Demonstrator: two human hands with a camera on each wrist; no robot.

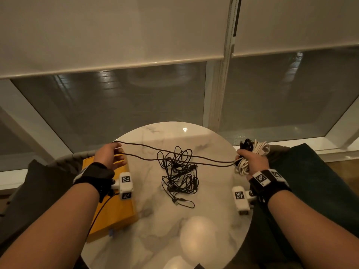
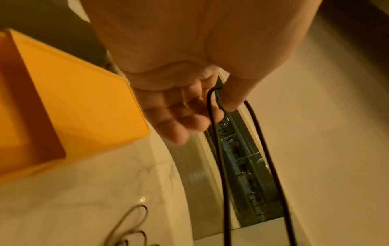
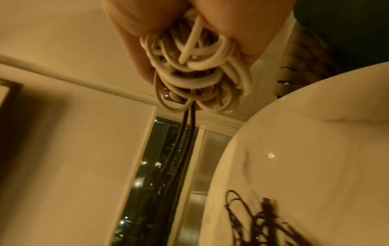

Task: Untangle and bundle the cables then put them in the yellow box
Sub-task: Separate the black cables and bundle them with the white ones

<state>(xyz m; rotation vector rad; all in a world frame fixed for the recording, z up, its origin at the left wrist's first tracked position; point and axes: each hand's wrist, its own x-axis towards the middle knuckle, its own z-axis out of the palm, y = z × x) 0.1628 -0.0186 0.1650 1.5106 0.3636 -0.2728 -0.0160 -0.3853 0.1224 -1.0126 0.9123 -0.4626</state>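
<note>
A black cable [image 1: 213,159] runs as a doubled strand above the round marble table [image 1: 217,193] between my two hands. My left hand [image 1: 111,155] holds its loop end over the yellow box [image 1: 116,212]; in the left wrist view the cable [image 2: 222,174] is pinched between the thumb and forefinger of that hand [image 2: 210,106]. My right hand [image 1: 250,158], at the table's right edge, grips a coiled white cable bundle [image 1: 261,148] [image 3: 195,66] together with the black strands. A tangle of black cables [image 1: 180,175] [image 3: 263,221] lies at the table's centre.
The yellow box [image 2: 80,93] sits open on the table's left side, half under my left forearm. Dark seats [image 1: 314,171] flank the table left and right. Beyond the far edge is a window with lowered blinds [image 1: 116,32].
</note>
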